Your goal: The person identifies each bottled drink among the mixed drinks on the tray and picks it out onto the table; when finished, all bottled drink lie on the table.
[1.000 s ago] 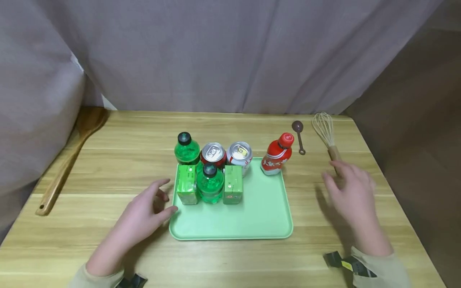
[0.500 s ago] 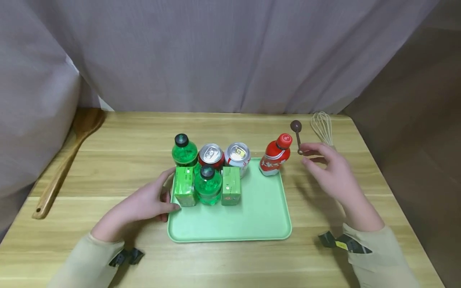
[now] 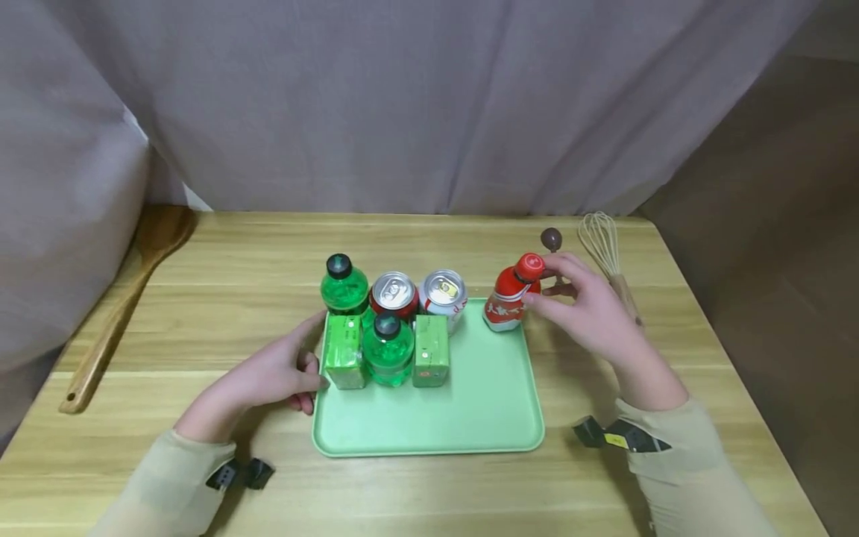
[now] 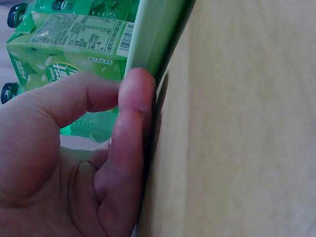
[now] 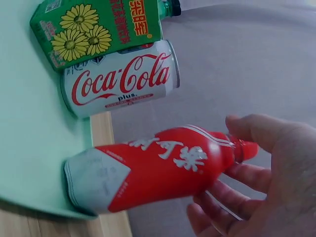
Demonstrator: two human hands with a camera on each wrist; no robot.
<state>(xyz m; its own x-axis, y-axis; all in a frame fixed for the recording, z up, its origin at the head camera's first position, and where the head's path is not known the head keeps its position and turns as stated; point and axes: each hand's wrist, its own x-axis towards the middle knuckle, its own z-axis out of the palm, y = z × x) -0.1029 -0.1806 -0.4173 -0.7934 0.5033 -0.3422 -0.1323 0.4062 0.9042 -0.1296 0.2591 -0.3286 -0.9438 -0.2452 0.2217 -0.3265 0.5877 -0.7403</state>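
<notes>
A green tray [image 3: 470,418] lies on the table, and my left hand [image 3: 282,369] grips its left rim, thumb over the edge in the left wrist view. A red bottle [image 3: 510,298] with a red cap stands at the tray's back right corner. My right hand [image 3: 590,306] is at that bottle, its thumb and fingers spread on either side of the upper part [image 5: 212,153]; a small gap shows by the thumb. Also on the tray are two green bottles [image 3: 388,354], two green drink cartons [image 3: 431,350], a red can [image 3: 394,293] and a white Coca-Cola can [image 5: 123,79].
A wooden spatula [image 3: 127,306] lies along the table's left side. Behind the right hand lie a brown measuring spoon [image 3: 551,239] and a whisk [image 3: 604,242]. Grey cloth [image 3: 335,104] hangs along the table's back edge.
My right hand has moved left from beside the whisk, past the measuring spoon, to the red bottle. The left hand has come in to the tray's left rim and holds it.
</notes>
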